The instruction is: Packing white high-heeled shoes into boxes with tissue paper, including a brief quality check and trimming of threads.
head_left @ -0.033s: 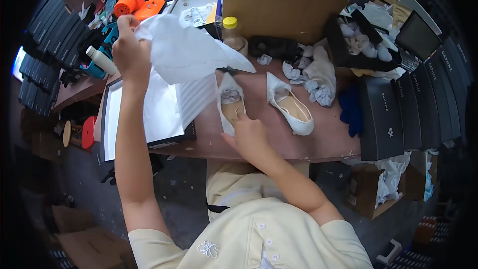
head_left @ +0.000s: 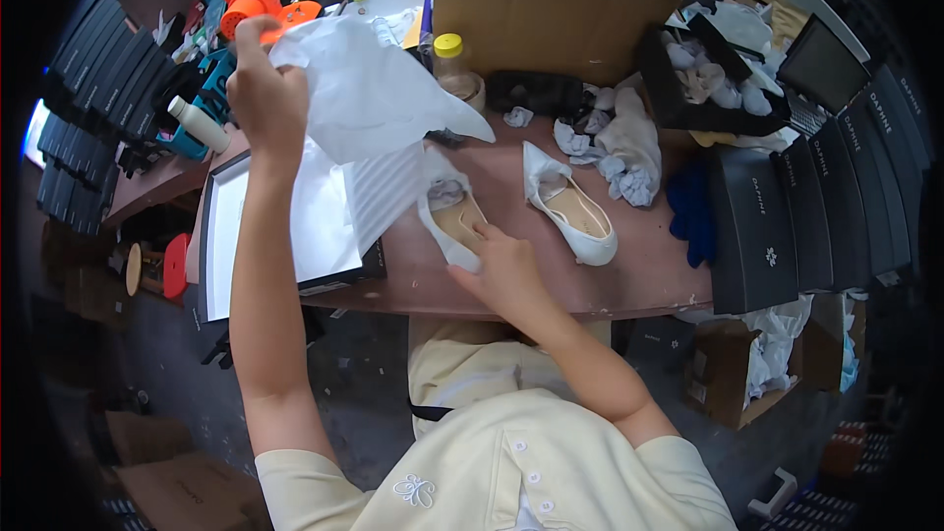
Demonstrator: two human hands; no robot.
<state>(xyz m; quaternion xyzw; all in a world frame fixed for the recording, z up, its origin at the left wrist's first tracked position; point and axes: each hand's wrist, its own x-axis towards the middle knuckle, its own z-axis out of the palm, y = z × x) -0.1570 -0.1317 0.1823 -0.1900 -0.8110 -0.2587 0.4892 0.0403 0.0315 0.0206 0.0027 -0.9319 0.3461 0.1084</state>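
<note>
Head view | left hand (head_left: 270,103): raised, grasping white tissue paper (head_left: 359,88) near open black-rimmed box (head_left: 224,251) | right hand (head_left: 506,267): gripping first white shoe (head_left: 458,223) by its heel; crumpled paper (head_left: 447,193) toward toe; located between box and second white shoe (head_left: 572,211) | second white shoe: on counter (head_left: 649,280), unheld | blue cloth (head_left: 691,218): farther right

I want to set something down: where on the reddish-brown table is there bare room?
The reddish-brown table is bare between the untouched white pointed shoe and the dark-blue cloth; a smaller patch lies between the right hand and the black-edged open box. The back is crowded with crumpled white paper and a yellow-lidded clear jar.
</note>
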